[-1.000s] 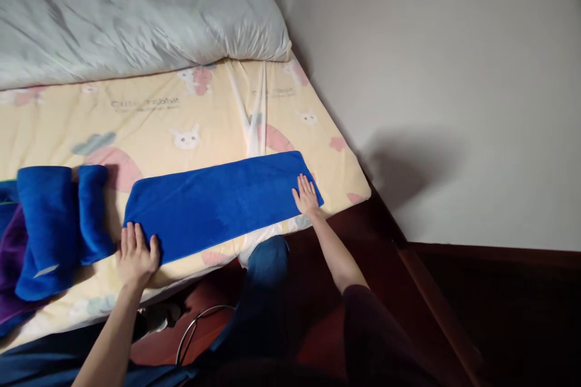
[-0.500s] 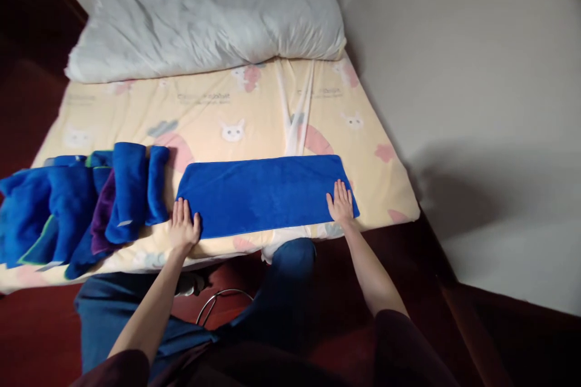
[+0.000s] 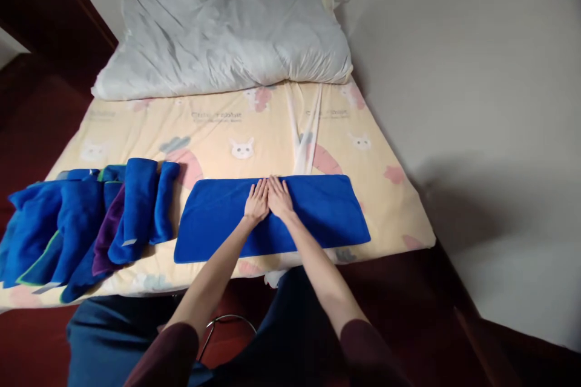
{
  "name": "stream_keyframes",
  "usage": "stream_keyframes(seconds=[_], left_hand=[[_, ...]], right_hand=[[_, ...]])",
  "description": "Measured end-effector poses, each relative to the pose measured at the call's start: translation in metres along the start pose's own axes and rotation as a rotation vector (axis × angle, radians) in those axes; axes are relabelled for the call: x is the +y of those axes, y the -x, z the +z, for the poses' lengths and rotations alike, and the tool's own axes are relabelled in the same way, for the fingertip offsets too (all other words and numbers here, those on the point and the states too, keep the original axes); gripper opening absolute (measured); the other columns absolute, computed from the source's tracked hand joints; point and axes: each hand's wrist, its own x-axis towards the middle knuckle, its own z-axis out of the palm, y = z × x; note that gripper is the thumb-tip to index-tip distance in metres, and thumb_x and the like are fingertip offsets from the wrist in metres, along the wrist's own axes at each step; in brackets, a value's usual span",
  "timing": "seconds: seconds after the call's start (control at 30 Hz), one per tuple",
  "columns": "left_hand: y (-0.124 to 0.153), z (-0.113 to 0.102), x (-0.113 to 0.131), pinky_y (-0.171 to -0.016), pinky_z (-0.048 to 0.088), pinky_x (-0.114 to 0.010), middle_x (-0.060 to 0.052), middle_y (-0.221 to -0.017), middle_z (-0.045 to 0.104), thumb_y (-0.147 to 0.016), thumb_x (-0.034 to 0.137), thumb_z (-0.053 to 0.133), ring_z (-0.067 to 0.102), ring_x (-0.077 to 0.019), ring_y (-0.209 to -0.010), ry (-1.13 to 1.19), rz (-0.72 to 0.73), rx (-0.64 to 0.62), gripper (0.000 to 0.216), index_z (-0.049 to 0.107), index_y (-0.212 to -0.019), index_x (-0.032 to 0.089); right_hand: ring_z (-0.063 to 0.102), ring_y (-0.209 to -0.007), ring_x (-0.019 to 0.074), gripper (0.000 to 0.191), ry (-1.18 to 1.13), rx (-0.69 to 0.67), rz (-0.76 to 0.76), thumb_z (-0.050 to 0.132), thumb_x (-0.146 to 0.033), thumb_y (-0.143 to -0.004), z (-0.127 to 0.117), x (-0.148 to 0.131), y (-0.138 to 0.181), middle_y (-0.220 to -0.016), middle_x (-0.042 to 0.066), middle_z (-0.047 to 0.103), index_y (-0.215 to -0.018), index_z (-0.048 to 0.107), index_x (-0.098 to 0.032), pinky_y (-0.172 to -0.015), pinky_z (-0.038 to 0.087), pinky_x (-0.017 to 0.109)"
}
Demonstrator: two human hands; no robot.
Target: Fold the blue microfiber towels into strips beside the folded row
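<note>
A blue towel lies spread flat on the bed near its front edge, its long side running left to right. Both my hands rest palm down side by side at the middle of its far edge. My left hand lies flat with fingers extended, pointing away from me. Touching it at the fingertips, my right hand is flat too, fingers stretched out. Neither hand grips the cloth. The towel's corners are all visible.
Left of the towel, a pile of blue cloths includes a purple cloth. A grey-white quilt lies bunched at the far end of the patterned bed sheet. A wall stands to the right.
My hands have moved inward from the towel's left and right ends to the middle of its far edge. The view has tilted up, showing more of the quilt and headboard.
</note>
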Motion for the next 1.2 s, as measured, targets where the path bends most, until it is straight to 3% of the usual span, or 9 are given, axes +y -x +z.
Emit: stream_keyframes(seconds=[0.07, 0.17, 0.37, 0.5, 0.67, 0.93, 1.2], left_hand=[[-0.005, 0.018, -0.002, -0.133, 0.014, -0.053, -0.018, -0.171, 0.026, -0.098, 0.027, 0.039, 0.02, -0.0313, -0.162, -0.015, 0.025, -0.041, 0.07, 0.033, -0.164, 0.003], [0.001, 0.029, -0.008, -0.134, 0.01, -0.052, -0.016, -0.172, 0.022, -0.099, 0.029, 0.04, 0.016, -0.03, -0.163, -0.021, 0.039, -0.027, 0.072, 0.028, -0.166, 0.005], [0.0, 0.028, -0.009, -0.134, 0.012, -0.048, -0.014, -0.171, 0.028, -0.104, 0.028, 0.033, 0.022, -0.0286, -0.162, 0.004, -0.002, -0.006, 0.063, 0.036, -0.163, 0.006], [-0.001, 0.021, -0.02, -0.133, 0.015, -0.05, -0.013, -0.172, 0.028, -0.106, 0.038, 0.036, 0.02, -0.0296, -0.162, 0.026, -0.024, 0.059, 0.062, 0.043, -0.161, 0.011], [0.01, -0.002, -0.064, -0.133, 0.012, -0.053, -0.011, -0.173, 0.024, -0.106, 0.044, 0.035, 0.016, -0.0304, -0.163, 0.034, -0.133, 0.137, 0.062, 0.044, -0.161, 0.016], [0.045, -0.053, -0.144, -0.13, 0.014, -0.058, -0.014, -0.174, 0.024, -0.106, 0.052, 0.032, 0.012, -0.0351, -0.163, -0.086, -0.35, 0.206, 0.066, 0.042, -0.162, 0.018], [0.052, -0.059, -0.186, -0.127, 0.025, -0.061, -0.014, -0.169, 0.035, -0.105, 0.053, 0.032, 0.026, -0.0397, -0.158, -0.095, -0.352, 0.312, 0.066, 0.049, -0.158, 0.017]], right_hand=[[0.023, -0.162, 0.0233, 0.062, -0.035, -0.034, 0.021, 0.028, -0.022, -0.104, 0.02, -0.007, -0.002, -0.17, 0.011, 0.034, -0.165, 0.035, -0.01, -0.134, 0.011, 0.051], [0.021, -0.163, 0.0214, 0.062, -0.029, -0.017, 0.03, 0.027, -0.023, -0.105, 0.032, -0.001, 0.007, -0.172, 0.009, 0.029, -0.165, 0.034, -0.01, -0.135, 0.006, 0.047], [0.016, -0.164, 0.02, 0.061, 0.009, -0.049, 0.024, 0.023, -0.025, -0.107, 0.029, 0.007, 0.006, -0.173, 0.009, 0.026, -0.165, 0.033, -0.007, -0.136, 0.004, 0.045], [0.017, -0.164, 0.0192, 0.061, 0.076, -0.07, -0.039, 0.026, -0.036, -0.11, 0.015, 0.016, 0.007, -0.174, 0.007, 0.026, -0.165, 0.034, -0.01, -0.136, 0.006, 0.043], [0.017, -0.164, 0.0188, 0.064, 0.129, -0.048, 0.024, 0.027, -0.043, -0.111, -0.011, 0.056, 0.016, -0.174, 0.006, 0.024, -0.167, 0.029, -0.013, -0.136, 0.007, 0.043], [0.017, -0.164, 0.0213, 0.068, 0.178, 0.002, 0.23, 0.026, -0.045, -0.11, -0.052, 0.145, 0.035, -0.175, 0.009, 0.022, -0.168, 0.026, -0.01, -0.135, 0.007, 0.044], [0.015, -0.164, 0.02, 0.072, 0.262, 0.037, 0.369, 0.021, -0.048, -0.109, -0.084, 0.211, 0.045, -0.176, 0.01, 0.018, -0.169, 0.02, -0.008, -0.135, 0.009, 0.044]])
